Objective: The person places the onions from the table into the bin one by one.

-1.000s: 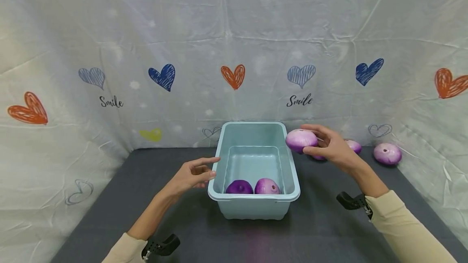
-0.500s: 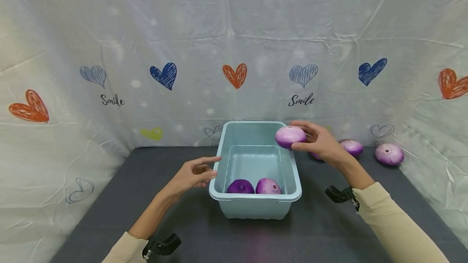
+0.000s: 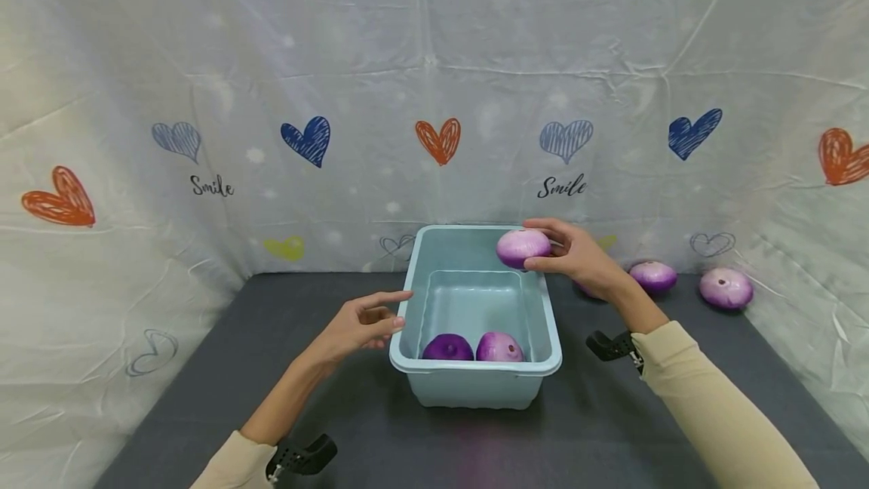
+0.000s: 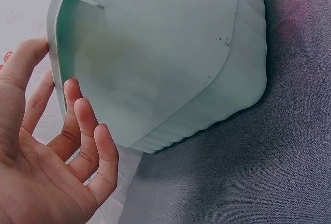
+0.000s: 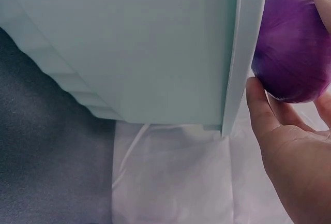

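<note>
My right hand (image 3: 573, 253) grips a purple onion (image 3: 521, 247) above the far right part of the light blue plastic tub (image 3: 475, 368). In the right wrist view the onion (image 5: 292, 48) appears just beyond the tub's rim (image 5: 243, 53), with fingers under it and a digit on its far side. Two onions lie inside the tub near its front wall: a dark purple onion (image 3: 448, 347) and a paler onion (image 3: 499, 347). My left hand (image 3: 356, 327) is at the tub's left rim, its fingertips touching the edge and the other fingers loosely bent. The left wrist view shows those fingers (image 4: 85, 113) beside the tub's outer wall.
Right of the tub, an onion (image 3: 653, 276) and another onion (image 3: 726, 288) lie on the dark tabletop (image 3: 611, 429). One more is mostly hidden behind my right hand. A white curtain (image 3: 380, 81) printed with hearts hangs behind the table.
My right hand has carried its onion leftward and slightly up, from beside the tub's right rim to above the tub. The left hand stays at the left rim.
</note>
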Available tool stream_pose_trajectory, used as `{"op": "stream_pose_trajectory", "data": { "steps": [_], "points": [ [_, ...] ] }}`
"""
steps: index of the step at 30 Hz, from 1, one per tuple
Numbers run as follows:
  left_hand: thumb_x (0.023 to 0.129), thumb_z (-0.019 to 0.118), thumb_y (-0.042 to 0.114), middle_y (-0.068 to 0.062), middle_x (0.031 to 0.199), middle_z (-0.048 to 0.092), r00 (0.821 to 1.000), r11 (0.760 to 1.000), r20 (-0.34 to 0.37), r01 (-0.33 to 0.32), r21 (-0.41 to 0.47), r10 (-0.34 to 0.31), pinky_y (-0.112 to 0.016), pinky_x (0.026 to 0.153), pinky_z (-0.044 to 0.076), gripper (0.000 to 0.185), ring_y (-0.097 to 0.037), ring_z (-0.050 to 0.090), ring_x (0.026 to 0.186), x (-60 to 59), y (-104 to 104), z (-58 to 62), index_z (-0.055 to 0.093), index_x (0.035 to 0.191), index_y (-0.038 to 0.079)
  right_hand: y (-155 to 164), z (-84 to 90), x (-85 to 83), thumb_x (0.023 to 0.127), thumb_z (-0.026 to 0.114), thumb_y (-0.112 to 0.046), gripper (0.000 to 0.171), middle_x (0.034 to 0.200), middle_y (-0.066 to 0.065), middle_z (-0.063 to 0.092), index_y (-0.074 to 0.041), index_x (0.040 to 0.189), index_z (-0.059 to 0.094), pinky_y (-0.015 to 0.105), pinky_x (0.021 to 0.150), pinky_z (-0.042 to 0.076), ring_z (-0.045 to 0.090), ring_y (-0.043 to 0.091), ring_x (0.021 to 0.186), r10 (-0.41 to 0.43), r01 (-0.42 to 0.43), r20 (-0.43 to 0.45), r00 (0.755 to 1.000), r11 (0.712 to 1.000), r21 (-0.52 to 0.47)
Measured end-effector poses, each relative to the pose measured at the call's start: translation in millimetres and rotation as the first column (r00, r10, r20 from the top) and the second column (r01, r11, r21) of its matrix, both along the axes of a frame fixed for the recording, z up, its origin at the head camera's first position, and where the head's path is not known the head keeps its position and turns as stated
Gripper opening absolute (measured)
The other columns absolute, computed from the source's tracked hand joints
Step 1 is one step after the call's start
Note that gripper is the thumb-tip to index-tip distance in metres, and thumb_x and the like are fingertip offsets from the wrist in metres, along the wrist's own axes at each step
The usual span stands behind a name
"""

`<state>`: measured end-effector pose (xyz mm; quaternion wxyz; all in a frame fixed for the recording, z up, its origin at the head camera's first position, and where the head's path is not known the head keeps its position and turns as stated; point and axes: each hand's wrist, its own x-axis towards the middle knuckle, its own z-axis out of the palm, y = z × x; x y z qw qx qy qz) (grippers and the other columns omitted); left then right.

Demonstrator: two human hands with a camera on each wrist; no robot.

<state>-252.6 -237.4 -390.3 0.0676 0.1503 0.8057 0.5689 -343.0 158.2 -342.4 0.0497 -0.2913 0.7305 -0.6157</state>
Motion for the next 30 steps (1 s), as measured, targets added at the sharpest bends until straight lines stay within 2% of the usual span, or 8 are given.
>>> {"op": "stream_pose_trajectory", "data": {
  "steps": [5,12,16,22,30],
  "points": [
    [0.096,0.074,0.025,-0.014,0.106,0.068,1.000,1.000,-0.004,0.004,-0.001,-0.004,-0.050,0.080,0.054,0.052,-0.039,0.060,0.091,-0.1,0.7,-0.7,0.060,0.145,0.013,0.9,-1.9,-2.0,0.090,0.077,-0.002,0.070,0.148,0.018,0.046,0.005,0.150,0.042,0.036,0.097,0.049,0.051,0.036,0.129,0.010,-0.010,-0.004,1.000,1.000,-0.006],
    [0.096,0.074,0.026,-0.013,0.103,0.068,1.000,1.000,0.000,-0.001,0.006,0.001,-0.049,0.078,0.054,0.051,-0.028,0.059,0.083,-0.9,-1.0,-2.0,0.060,0.145,0.017,9.5,-0.9,1.5,0.094,0.070,0.002,0.066,0.154,0.028,0.035,0.002,0.153,0.039,0.037,0.097,0.049,0.043,0.044,0.136,0.056,-0.054,0.025,0.998,0.997,-0.056],
    [0.096,0.075,0.028,-0.013,0.103,0.068,1.000,1.000,0.007,-0.005,0.008,0.005,-0.051,0.078,0.054,0.051,-0.027,0.059,0.082,-0.8,-1.4,-2.8,0.060,0.145,0.019,18.6,-0.8,4.8,0.096,0.071,-0.003,0.065,0.153,0.026,0.038,0.001,0.153,0.040,0.037,0.097,0.050,0.045,0.041,0.136,0.022,-0.021,0.026,0.999,0.999,-0.048],
    [0.097,0.074,0.027,-0.012,0.104,0.068,1.000,1.000,0.004,0.000,0.014,0.000,-0.050,0.078,0.055,0.052,-0.027,0.059,0.082,-1.2,-1.7,-4.2,0.059,0.145,0.016,39.2,-3.4,9.0,0.098,0.071,-0.010,0.060,0.149,0.019,0.046,-0.002,0.151,0.044,0.035,0.098,0.048,0.048,0.039,0.134,-0.039,0.039,-0.001,0.999,0.999,0.004],
    [0.097,0.074,0.027,-0.013,0.105,0.068,1.000,1.000,0.013,0.001,0.019,-0.001,-0.048,0.077,0.055,0.051,-0.027,0.060,0.083,-0.9,-1.3,-2.0,0.060,0.145,0.019,67.7,-11.3,14.5,0.100,0.067,-0.012,0.054,0.146,0.020,0.048,-0.003,0.149,0.046,0.031,0.097,0.048,0.047,0.040,0.134,-0.101,0.101,-0.002,0.995,0.994,0.037]
  ]
}}
